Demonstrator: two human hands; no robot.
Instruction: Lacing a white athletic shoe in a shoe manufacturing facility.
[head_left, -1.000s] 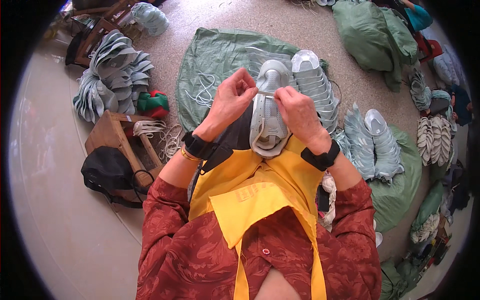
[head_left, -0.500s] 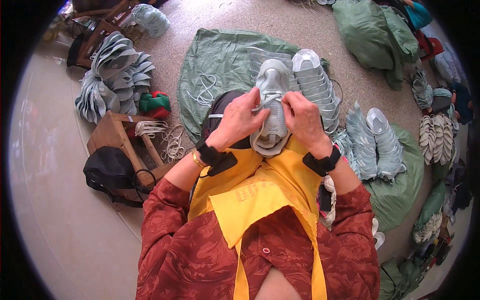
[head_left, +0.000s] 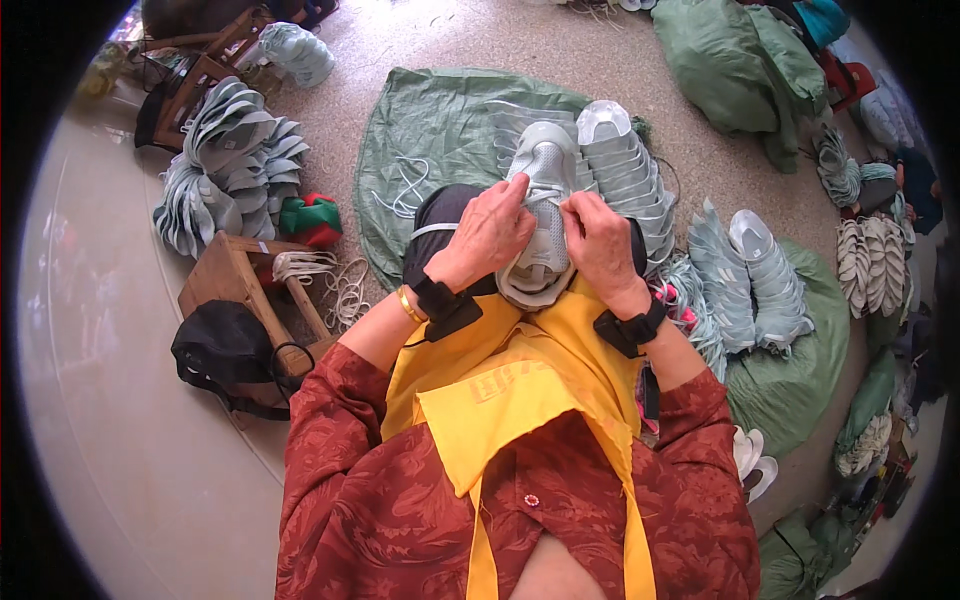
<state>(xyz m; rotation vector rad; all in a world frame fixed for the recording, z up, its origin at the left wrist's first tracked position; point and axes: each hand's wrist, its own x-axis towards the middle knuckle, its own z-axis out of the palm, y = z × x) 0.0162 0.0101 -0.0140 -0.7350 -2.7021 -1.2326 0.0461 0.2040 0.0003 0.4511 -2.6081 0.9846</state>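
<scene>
A pale grey-green shoe upper [head_left: 549, 160] rests on my lap between my knees, toe pointing away and heel opening toward me. A pale shoelace [head_left: 543, 194] crosses its eyelet area. My left hand [head_left: 490, 230] is closed at the upper's left side, thumb and forefinger pinched at the lace. On the other side my right hand [head_left: 600, 238] is closed too, fingertips pinching by the right eyelets at the lace's end. The fingers partly hide the lace ends. Another pale lace [head_left: 436, 230] lies over my left knee.
Nested stacks of uppers [head_left: 628, 175] lie ahead on a green sheet [head_left: 385, 140], with more stacks [head_left: 768, 285] at right. A loose lace [head_left: 405, 188] is on the sheet. At left stand a wooden stool [head_left: 235, 275], a black bag [head_left: 225, 345] and piled uppers [head_left: 225, 160].
The left hand has shifted slightly right and turned its fingers in over the upper; the lace span between the hands looks less raised. The right hand stays nearly in place. The view has shifted slightly.
</scene>
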